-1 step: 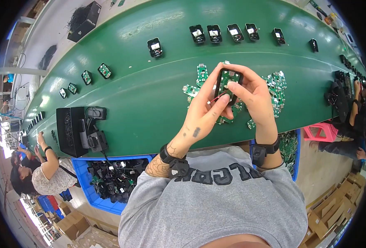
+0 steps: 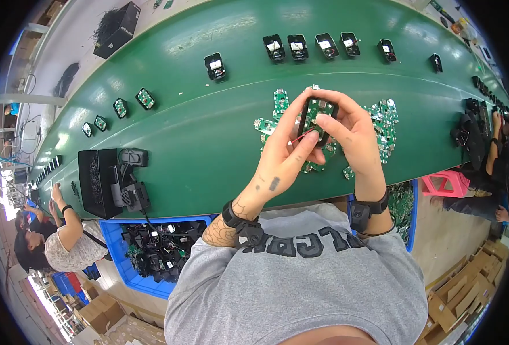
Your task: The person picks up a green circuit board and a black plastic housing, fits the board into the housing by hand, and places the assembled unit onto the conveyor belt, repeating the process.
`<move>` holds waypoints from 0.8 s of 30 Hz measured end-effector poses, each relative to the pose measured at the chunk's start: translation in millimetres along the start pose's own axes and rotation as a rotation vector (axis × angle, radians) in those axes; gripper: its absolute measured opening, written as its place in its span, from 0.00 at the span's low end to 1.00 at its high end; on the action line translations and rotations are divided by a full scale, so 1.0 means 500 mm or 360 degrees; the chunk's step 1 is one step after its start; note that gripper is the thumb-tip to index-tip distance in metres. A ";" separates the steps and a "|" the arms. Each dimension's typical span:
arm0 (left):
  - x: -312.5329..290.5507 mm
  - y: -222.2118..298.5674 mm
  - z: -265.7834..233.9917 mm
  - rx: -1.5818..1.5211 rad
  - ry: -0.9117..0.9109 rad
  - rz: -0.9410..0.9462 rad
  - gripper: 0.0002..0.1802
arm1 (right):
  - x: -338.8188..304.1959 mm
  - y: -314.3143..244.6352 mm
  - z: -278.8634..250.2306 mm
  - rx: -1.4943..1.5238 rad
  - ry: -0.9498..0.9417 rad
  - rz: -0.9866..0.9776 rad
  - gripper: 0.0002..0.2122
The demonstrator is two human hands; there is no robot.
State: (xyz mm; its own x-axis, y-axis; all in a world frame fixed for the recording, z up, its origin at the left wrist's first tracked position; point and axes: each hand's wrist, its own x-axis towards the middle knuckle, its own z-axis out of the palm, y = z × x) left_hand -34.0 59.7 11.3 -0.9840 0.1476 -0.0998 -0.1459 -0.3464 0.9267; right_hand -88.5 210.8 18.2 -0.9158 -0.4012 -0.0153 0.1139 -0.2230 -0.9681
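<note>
Two bare hands, the left hand (image 2: pixel 282 156) and the right hand (image 2: pixel 359 133), are curling half closed around one small black case (image 2: pixel 334 107), above the green table (image 2: pixel 220 126). Both thumbs are resting over the green circuit board (image 2: pixel 313 114) inside it; some fingers are hiding behind the case. A thin red wire (image 2: pixel 302 137) is coming out beside the left thumb, toward eight o'clock.

Loose boards (image 2: pixel 387 123) are lying around, a bigger heap at three o'clock and some at ten, and the hands are partly covering them. From eleven to past one, open black cases (image 2: pixel 327 46) are lying in a row; one single case (image 2: pixel 215 66) is lying farther, at ten.

Between eight and nine, a black box (image 2: pixel 85 190) is holding many small dark pieces. At eight, a blue bin (image 2: pixel 142 286) is containing mixed black parts and boards. Between four and five, a second blue bin (image 2: pixel 414 224) is holding green boards, and the right forearm (image 2: pixel 374 183) is partly blocking it.

The held case is facing upward with its open side; its long axis is running nearly from six to twelve, the far end leaning slightly toward one.
</note>
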 end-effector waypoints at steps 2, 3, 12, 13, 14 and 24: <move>0.001 0.000 0.002 0.0044 0.0074 0.0020 0.35 | -0.005 0.006 0.006 -0.0016 -0.0007 0.0027 0.19; 0.003 0.001 -0.002 0.0105 0.0063 0.0066 0.33 | -0.009 0.011 0.016 -0.0059 0.0039 -0.0061 0.19; 0.002 -0.003 -0.027 0.0261 0.0034 0.0079 0.31 | 0.016 0.001 -0.011 -0.0261 -0.0267 -0.0102 0.23; 0.003 0.010 -0.031 0.0127 -0.0136 -0.0066 0.31 | 0.015 -0.013 -0.011 -0.0410 -0.0330 -0.0052 0.26; 0.010 0.019 -0.040 0.0057 -0.0151 -0.0200 0.30 | 0.022 -0.009 0.003 -0.0900 -0.0071 -0.0660 0.25; 0.016 0.019 -0.060 0.0269 0.0036 0.0063 0.38 | 0.009 0.016 0.007 -0.1261 -0.0453 -0.1233 0.11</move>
State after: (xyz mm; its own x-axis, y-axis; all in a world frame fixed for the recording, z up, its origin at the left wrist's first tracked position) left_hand -46.4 29.7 8.4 -0.9910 0.1150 -0.0682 -0.0894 -0.1907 0.9776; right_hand -90.2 204.0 11.5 -0.5024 -0.6092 0.6135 -0.8103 0.0842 -0.5799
